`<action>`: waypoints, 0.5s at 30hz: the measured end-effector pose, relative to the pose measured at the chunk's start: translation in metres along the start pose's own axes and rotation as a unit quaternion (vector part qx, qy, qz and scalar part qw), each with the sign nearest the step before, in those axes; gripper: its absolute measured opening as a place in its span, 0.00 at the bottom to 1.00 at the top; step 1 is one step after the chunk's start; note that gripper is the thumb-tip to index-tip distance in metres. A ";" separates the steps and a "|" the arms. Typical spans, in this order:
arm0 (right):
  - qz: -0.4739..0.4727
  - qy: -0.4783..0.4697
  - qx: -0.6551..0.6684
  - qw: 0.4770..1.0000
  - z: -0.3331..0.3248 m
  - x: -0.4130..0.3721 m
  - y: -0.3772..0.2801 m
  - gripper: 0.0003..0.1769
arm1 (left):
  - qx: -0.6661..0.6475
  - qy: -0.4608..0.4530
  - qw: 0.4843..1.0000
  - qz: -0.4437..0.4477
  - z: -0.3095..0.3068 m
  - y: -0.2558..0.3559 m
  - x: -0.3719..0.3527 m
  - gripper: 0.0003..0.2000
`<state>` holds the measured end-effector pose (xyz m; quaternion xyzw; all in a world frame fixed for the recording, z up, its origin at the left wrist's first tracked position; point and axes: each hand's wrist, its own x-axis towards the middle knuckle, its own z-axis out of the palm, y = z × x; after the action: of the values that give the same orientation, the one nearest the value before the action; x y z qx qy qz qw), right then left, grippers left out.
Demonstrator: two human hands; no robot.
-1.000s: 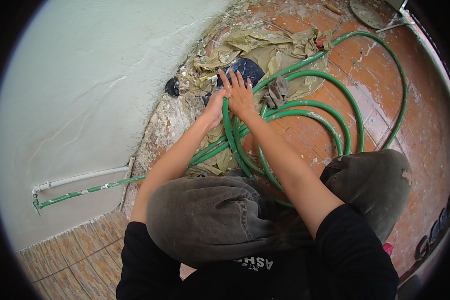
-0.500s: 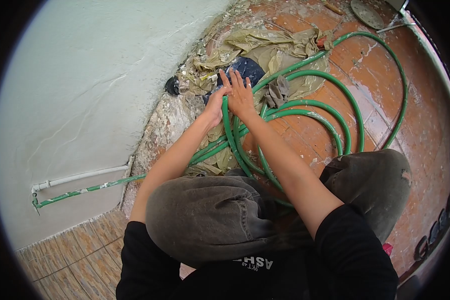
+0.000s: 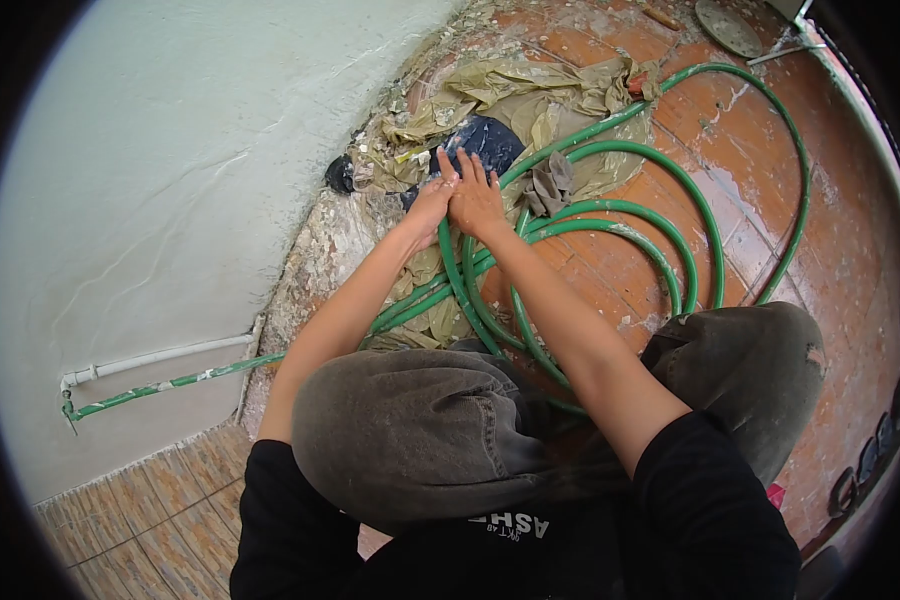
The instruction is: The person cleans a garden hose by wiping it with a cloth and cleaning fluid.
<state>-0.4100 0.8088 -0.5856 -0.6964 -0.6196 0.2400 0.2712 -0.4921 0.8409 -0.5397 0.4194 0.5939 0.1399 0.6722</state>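
A green hose (image 3: pixel 448 250) rises between my knees, and its upper end reaches my left hand (image 3: pixel 430 209). The fingers of my left hand are wrapped round that end and partly hidden by my right hand. My right hand (image 3: pixel 476 203) touches the left at the hose's end, its fingers stretched out and spread. Beyond my fingertips lies a dark blue cloth or bag (image 3: pixel 492 145). A grey rag (image 3: pixel 548 186) rests beside the hose coils, right of my right hand.
Crumpled tan plastic sheeting (image 3: pixel 515 80) lies on the orange tiled floor (image 3: pixel 610 270). A pale wall (image 3: pixel 170 180) with a white pipe (image 3: pixel 160 357) stands at the left. A round lid (image 3: pixel 728 27) is at the top right, and footwear (image 3: pixel 867 460) at the lower right.
Both hands have shifted slightly down, and my right hand now lies closer over the fingers of my left hand. The view has moved a little.
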 end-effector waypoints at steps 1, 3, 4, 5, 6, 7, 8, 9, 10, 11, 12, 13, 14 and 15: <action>0.034 -0.055 0.030 0.997 -0.006 0.000 0.001 0.30 | 0.038 -0.036 0.998 0.031 -0.001 -0.004 0.002 0.25; 0.027 -0.059 0.032 0.997 -0.001 0.000 0.001 0.31 | 0.033 -0.030 0.997 0.058 -0.002 -0.005 0.009 0.22; 0.020 -0.046 0.043 0.998 0.004 -0.002 -0.001 0.31 | 0.037 -0.006 0.997 0.061 -0.003 -0.005 0.011 0.20; 0.013 -0.033 0.053 0.998 0.009 -0.005 -0.002 0.31 | 0.041 0.017 0.997 0.065 -0.003 -0.005 0.014 0.19; 0.010 -0.033 0.052 0.998 0.014 -0.008 -0.001 0.31 | 0.039 0.018 0.997 0.066 -0.001 -0.005 0.014 0.19; -0.009 -0.004 0.047 0.999 0.018 -0.011 0.000 0.31 | 0.051 0.053 0.995 0.069 0.003 -0.005 0.013 0.17; -0.026 0.026 0.042 0.998 0.022 -0.014 0.002 0.30 | 0.063 0.087 0.992 0.071 0.005 -0.005 0.013 0.16; -0.025 0.026 0.041 0.998 0.024 -0.015 0.003 0.30 | 0.063 0.086 0.992 0.071 0.002 -0.006 0.017 0.16; -0.035 0.054 0.091 0.994 0.026 -0.016 0.003 0.29 | 0.071 0.083 0.992 0.058 -0.002 -0.005 0.021 0.16; -0.045 0.082 0.141 0.985 0.028 -0.016 0.003 0.28 | 0.079 0.079 0.993 0.046 -0.005 -0.006 0.025 0.16; -0.045 0.083 0.141 0.985 0.031 -0.017 -0.001 0.28 | 0.079 0.079 0.993 0.047 -0.005 -0.005 0.026 0.16; 0.042 0.113 0.292 0.949 0.035 -0.018 -0.007 0.25 | 0.019 0.072 0.997 0.035 -0.005 -0.005 0.027 0.16; 0.129 0.139 0.434 0.881 0.038 -0.021 -0.010 0.23 | -0.041 0.064 0.997 0.022 -0.004 -0.004 0.028 0.16; 0.129 0.140 0.434 0.881 0.032 -0.028 -0.014 0.23 | -0.041 0.063 0.997 0.023 -0.005 -0.004 0.030 0.16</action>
<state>-0.4453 0.7846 -0.5998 -0.6092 -0.3138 0.4173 0.5969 -0.4900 0.8605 -0.5630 0.3953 0.6193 0.2053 0.6466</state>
